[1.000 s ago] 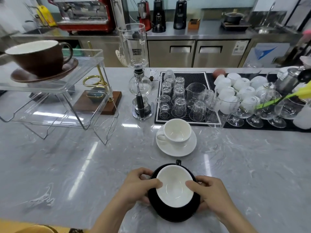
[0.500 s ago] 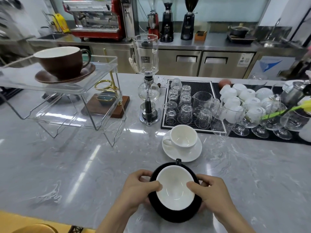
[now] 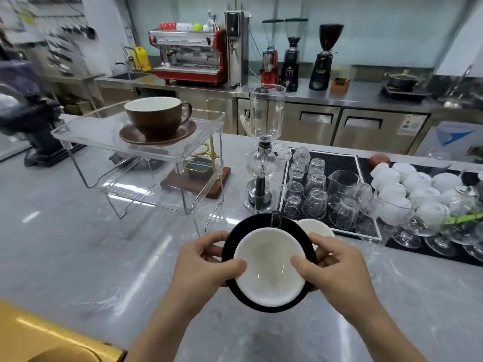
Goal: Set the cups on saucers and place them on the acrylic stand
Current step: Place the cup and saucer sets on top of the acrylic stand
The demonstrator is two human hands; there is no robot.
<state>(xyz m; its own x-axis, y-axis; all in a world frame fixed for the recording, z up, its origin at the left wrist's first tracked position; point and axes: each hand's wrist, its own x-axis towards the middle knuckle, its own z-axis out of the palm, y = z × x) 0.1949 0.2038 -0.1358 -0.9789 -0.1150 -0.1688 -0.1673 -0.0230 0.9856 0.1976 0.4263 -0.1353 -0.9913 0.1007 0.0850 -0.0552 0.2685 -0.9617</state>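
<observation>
Both hands, left (image 3: 206, 259) and right (image 3: 337, 265), gripping black saucer (image 3: 309, 246) rims with thumbs on black cup (image 3: 269, 265), near centre above tabletop (image 3: 91, 257), right of acrylic stand (image 3: 209, 118); likely glazed, slippery, breakable, loose cup, best carried level by saucer edges

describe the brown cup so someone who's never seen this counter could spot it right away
Start at the clear acrylic stand on the left of the grey marble counter. On its top shelf sits the brown cup on a matching brown saucer. It is the only brown cup in view, white inside, with its handle pointing right.
</observation>
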